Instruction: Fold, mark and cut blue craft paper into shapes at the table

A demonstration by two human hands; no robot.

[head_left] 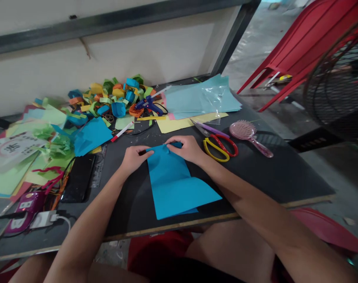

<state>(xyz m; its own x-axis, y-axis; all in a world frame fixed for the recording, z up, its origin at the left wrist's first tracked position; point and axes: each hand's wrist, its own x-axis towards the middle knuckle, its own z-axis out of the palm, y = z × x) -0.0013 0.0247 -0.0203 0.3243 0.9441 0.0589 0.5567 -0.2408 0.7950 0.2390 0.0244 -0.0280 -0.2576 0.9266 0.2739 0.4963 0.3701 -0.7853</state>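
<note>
A sheet of blue paper [171, 177] lies on the dark table in front of me, creased across its middle, its near part spreading to the right. Its far edge is folded over in a narrow strip. My left hand [136, 159] pinches the left end of that edge between thumb and fingers. At the right end, my right hand [184, 148] grips the same edge, thumb on top. Just right of my right hand rest scissors [217, 147] with one yellow and one red handle, the blades pointing away. Part of the folded strip is hidden by my fingers.
Behind the sheet are a heap of coloured paper pieces [118, 94], a blue glue gun [149, 105] and light blue sheets [193, 98]. A pink hairbrush [246, 131] lies right; a black phone [78, 179] and purple power strip [25, 212] lie left. A fan [338, 82] stands beyond the table's right edge.
</note>
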